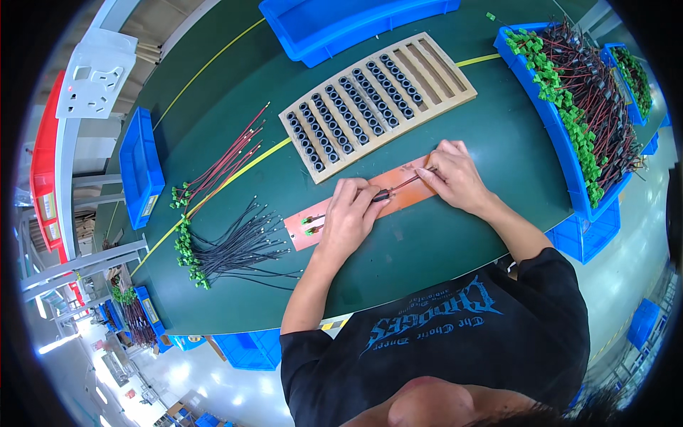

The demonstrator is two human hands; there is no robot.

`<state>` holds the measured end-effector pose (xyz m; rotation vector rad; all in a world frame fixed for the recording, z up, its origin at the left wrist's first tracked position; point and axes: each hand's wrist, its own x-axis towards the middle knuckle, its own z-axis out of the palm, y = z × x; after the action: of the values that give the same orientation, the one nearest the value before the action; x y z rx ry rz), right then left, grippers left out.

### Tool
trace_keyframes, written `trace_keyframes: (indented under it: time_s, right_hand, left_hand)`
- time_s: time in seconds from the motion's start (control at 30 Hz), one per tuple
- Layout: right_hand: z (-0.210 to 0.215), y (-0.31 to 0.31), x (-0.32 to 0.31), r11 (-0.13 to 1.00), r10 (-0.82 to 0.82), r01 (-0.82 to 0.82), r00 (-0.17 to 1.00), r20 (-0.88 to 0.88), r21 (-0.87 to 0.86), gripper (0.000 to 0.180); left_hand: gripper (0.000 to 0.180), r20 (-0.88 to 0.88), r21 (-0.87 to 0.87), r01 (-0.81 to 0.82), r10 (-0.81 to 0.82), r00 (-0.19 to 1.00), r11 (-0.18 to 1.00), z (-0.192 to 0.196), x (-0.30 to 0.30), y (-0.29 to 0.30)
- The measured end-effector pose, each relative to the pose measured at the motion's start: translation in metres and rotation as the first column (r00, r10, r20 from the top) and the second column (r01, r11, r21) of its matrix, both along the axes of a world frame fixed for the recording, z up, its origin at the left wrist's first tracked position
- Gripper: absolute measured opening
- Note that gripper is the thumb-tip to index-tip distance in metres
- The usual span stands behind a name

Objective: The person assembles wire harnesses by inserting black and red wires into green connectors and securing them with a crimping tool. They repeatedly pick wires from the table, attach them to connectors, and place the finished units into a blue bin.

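Note:
A long orange board (409,208) lies slantwise on the green table in front of me. Over its middle, my left hand (350,217) has its fingers closed around a small black cylindrical piece (383,195) on a wire. From that piece a dark red wire (407,182) runs to my right hand (457,174), whose thumb and fingers pinch it near the board's far right end. Green connectors (310,220) with short dark leads rest at the board's left end, and my left hand hides where those leads run.
Beyond the board stands a wooden rack (398,133) with rows of black cylinders. Loose red wires (228,160) and black wires (238,242) with green connectors lie at left. A blue bin (544,122) heaped with wired parts stands right; other blue bins (141,171) sit around the table.

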<state>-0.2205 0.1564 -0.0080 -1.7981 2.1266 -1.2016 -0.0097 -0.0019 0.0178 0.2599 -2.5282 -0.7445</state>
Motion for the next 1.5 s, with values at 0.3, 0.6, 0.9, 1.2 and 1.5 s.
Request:
trace_keyframes:
  time_s: [0.3, 0.6, 0.9, 1.2, 1.5]
  right_hand:
    - [0.0, -0.002, -0.004, 1.0, 0.022, -0.023, 0.999, 0.026, 0.016, 0.019]
    - [-0.004, -0.003, -0.008, 1.0, 0.02, -0.021, 0.997, 0.079, 0.007, 0.022]
    - [-0.001, -0.003, -0.008, 1.0, 0.022, -0.023, 0.996, 0.092, 0.008, 0.02]
    - [0.006, -0.007, -0.005, 0.992, 0.126, -0.127, 0.982, 0.139, 0.002, 0.013]
    - [0.013, -0.021, 0.009, 0.978, 0.196, -0.196, 0.981, 0.004, 0.075, 0.016]
  left_hand:
    - [0.028, 0.076, -0.21, 0.112, -0.098, 0.992, 0.971, -0.007, 0.001, -0.006]
    - [0.029, 0.023, -0.183, 0.109, -0.107, 0.994, 0.977, -0.011, -0.002, -0.004]
    - [0.026, 0.038, 0.049, 0.086, -0.088, 0.995, 0.995, -0.01, -0.001, -0.009]
    - [0.029, -0.017, 0.042, 0.082, -0.081, 0.997, 0.996, -0.012, 0.001, -0.005]
    - [0.031, -0.026, 0.053, 0.089, -0.088, 0.996, 0.995, -0.011, 0.001, -0.005]
